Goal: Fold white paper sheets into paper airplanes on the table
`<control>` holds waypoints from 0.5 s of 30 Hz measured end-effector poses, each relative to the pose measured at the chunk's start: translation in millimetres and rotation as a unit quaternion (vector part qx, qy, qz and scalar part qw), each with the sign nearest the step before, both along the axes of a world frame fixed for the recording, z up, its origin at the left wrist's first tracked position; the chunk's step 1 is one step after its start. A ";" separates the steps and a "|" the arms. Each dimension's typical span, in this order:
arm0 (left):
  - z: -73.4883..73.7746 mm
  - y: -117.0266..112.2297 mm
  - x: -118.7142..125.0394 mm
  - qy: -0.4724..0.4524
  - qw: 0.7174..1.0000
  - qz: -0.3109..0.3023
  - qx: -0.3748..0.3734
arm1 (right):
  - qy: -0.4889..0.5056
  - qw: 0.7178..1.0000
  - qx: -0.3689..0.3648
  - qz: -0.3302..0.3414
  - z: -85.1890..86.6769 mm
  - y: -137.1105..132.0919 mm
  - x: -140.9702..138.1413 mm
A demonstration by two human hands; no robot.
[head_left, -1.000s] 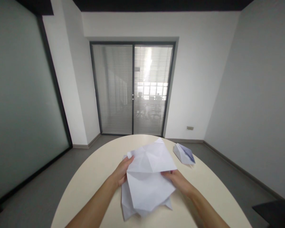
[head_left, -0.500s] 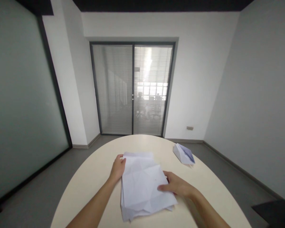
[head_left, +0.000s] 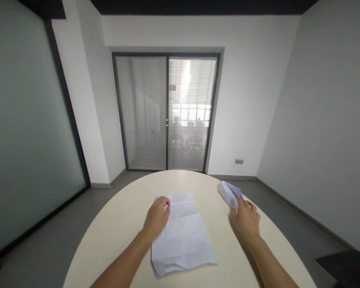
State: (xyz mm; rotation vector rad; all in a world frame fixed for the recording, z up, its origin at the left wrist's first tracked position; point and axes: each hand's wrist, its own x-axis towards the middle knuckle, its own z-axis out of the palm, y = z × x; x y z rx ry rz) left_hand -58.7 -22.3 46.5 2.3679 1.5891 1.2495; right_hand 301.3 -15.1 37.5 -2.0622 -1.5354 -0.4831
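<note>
A stack of creased white paper sheets [head_left: 186, 240] lies on the round table in front of me. My left hand [head_left: 158, 216] is over the upper left part of the stack, its fingers curled in towards the thumb. I see nothing held in it; whether it presses on the paper is unclear. Farther right, a folded white paper piece [head_left: 227, 195] with a bluish inner face stands near the table's edge. At its near right end is my right hand [head_left: 246, 218], fingers bent and apart, the fingertips at the paper and partly covering it.
The cream round table [head_left: 126, 212] curves away on both sides. Beyond it are a glass door with blinds [head_left: 141, 120], white walls and a wall socket [head_left: 239, 161]. A dark flat object [head_left: 345, 264] juts in at the lower right.
My right hand has left the stack's right edge and moved right and away to the folded paper. My left hand has shifted inward over the stack, whose sheets now lie more evenly.
</note>
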 end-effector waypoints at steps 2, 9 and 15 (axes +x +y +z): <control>0.4 -6.4 3.3 0.031 0.996 -0.082 -0.033 | 0.002 1.000 -0.016 -0.006 -8.9 2.6 4.2; 3.6 -13.5 10.2 -0.025 0.991 -0.106 -0.072 | 0.004 0.997 0.032 0.076 -11.9 10.2 2.5; -0.9 -7.2 32.5 -0.269 0.938 -0.124 -0.179 | -0.045 0.923 0.124 0.362 18.3 -1.6 -25.7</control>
